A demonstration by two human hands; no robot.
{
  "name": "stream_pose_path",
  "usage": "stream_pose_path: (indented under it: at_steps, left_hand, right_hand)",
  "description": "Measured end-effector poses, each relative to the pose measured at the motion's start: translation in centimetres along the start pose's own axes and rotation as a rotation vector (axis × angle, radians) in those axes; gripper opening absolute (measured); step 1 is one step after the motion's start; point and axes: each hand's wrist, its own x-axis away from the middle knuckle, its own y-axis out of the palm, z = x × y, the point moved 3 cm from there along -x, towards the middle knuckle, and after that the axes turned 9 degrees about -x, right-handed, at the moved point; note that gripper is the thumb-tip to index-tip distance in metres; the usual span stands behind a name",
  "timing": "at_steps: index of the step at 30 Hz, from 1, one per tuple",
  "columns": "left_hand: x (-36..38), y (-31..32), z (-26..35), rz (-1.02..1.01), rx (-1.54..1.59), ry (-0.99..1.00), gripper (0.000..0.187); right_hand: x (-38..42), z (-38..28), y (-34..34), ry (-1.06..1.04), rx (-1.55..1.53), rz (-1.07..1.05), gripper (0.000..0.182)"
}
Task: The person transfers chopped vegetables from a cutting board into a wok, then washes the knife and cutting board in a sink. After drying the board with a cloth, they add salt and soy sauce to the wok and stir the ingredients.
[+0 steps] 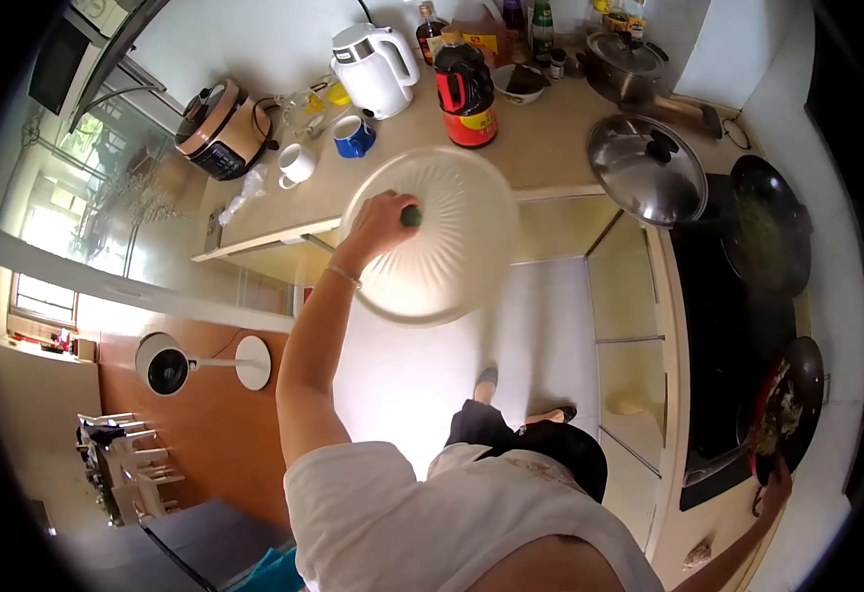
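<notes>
My left hand (pixel 385 229) is closed at a dark green knob (pixel 410 216) on a large round cream plastic cover (pixel 462 247) with a ribbed surface. It holds the cover up in front of the counter, above the floor. At the far right, my right hand (pixel 775 485) is closed around the handle end of a frying pan (pixel 805 395), dark inside and red outside. Chopped, pale-green cooked food (pixel 779 412) lies in the pan. The pan tilts over the near part of the black stove (pixel 713 395). My fingers hide most of the handle.
A black wok (pixel 769 232) stands at the stove's far end, near a steel lid (pixel 649 168). Along the counter are a large sauce bottle (pixel 467 99), a white kettle (pixel 373 74), a blue mug (pixel 353 138), a white mug (pixel 297 165) and a rice cooker (pixel 223 130). A fan (pixel 166 365) stands left.
</notes>
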Motion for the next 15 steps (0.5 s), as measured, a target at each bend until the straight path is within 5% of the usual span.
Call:
stream_pose_path:
  at_steps: [4, 7, 15]
  left_hand:
    - [0.6, 1.4, -6.2, 0.004, 0.011, -0.072, 0.032]
    - [0.3, 2.8, -9.1, -0.012, -0.011, -0.117, 0.033]
    - [-2.2, 5.0, -9.2, -0.015, -0.036, -0.172, 0.029]
  right_hand:
    - [1.4, -4.0, 0.6, 0.221, -0.011, 0.038, 0.040]
    - [-2.5, 9.1, 1.5, 0.048, 0.014, 0.117, 0.039]
    - [-1.7, 3.3, 2.1, 0.280, -0.294, 0.108, 0.041]
